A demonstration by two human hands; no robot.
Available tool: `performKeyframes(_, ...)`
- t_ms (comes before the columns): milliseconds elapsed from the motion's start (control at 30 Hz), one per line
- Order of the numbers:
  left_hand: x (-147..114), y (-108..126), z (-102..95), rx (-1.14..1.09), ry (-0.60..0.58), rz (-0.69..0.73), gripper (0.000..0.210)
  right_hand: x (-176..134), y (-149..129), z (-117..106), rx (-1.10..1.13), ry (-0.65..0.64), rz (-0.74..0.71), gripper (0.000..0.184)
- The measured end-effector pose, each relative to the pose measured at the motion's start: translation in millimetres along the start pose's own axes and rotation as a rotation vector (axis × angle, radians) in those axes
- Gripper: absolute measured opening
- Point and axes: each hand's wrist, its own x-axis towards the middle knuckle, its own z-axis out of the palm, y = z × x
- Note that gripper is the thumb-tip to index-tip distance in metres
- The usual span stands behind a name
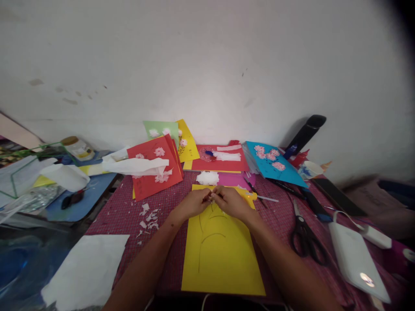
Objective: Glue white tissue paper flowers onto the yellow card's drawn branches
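Observation:
A sheet of yellow card [227, 263] lies in front of me, with thin brown curved lines [212, 235] on it like stems. My left hand [195, 202] and my right hand [231, 201] meet over its far end, fingertips pinched close together. Something small is between the fingers, too small and too covered to name. Just right of my right hand lies what looks like a yellow glue gun [250, 197], a clear stick [268, 199] coming out of it. Crumpled white paper [208, 178] sits beyond my hands.
Red cards with pink blossoms [152, 183] stand back left, a blue blossom card [275, 164] back right. Black scissors [304, 237] and a white power bank [358, 259] lie right. Torn paper scraps [149, 219] and a white sheet [90, 268] lie left. A wall [207, 77] closes off the back.

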Motion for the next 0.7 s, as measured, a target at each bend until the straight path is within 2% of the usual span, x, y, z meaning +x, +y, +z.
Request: performKeyframes(700, -0.3, -2.3, -4.0, -0.032, 0.002, -0.029, 0.008, -2.3, -5.8, -0.3, -0.313, -0.087, 0.012, 0.021)
